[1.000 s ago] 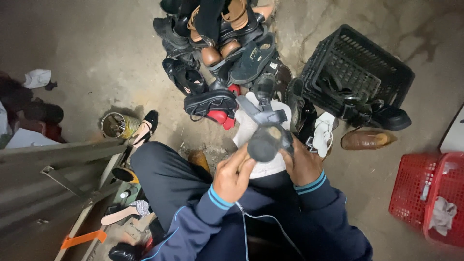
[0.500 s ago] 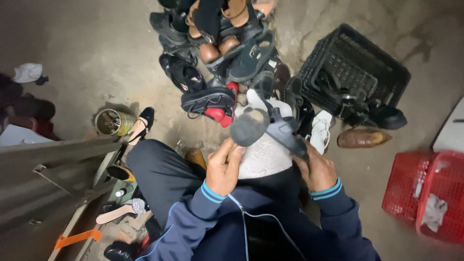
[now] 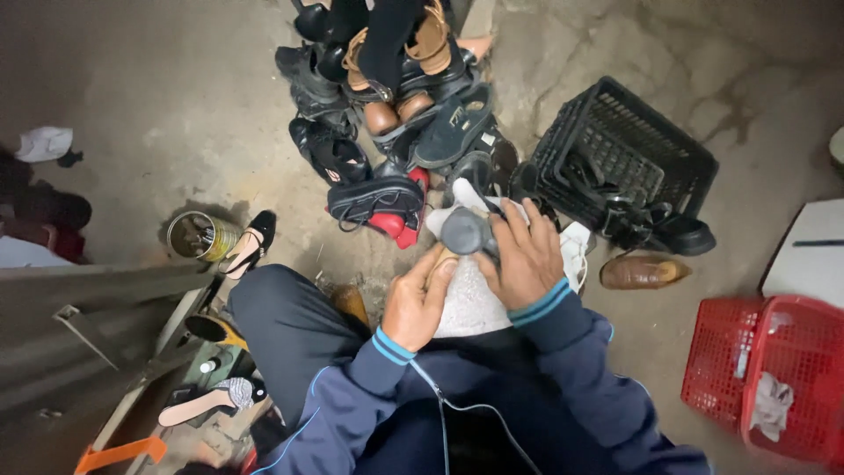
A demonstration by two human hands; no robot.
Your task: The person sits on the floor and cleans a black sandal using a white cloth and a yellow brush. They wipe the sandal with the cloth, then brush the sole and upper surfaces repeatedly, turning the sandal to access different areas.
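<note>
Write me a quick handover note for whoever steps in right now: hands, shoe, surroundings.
Left hand: fingers against the lower end of the dark shoe, over the white cloth on the lap.
Right hand: grip closed around the shoe from the right.
Shoe pile on the floor ahead; black crate to the right, brown shoe beside it; red basket far right; tin can to the left.
Done or left: cannot tell from this view.

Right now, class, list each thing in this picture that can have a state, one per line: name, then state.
dark shoe: held over the lap in both hands
left hand: gripping the shoe from below
right hand: wrapped over the shoe
white cloth: spread on the lap
black crate: tipped on its side
red basket: upright, rag inside
tin can: lying on its side, open
brown shoe: lying on the floor
</note>
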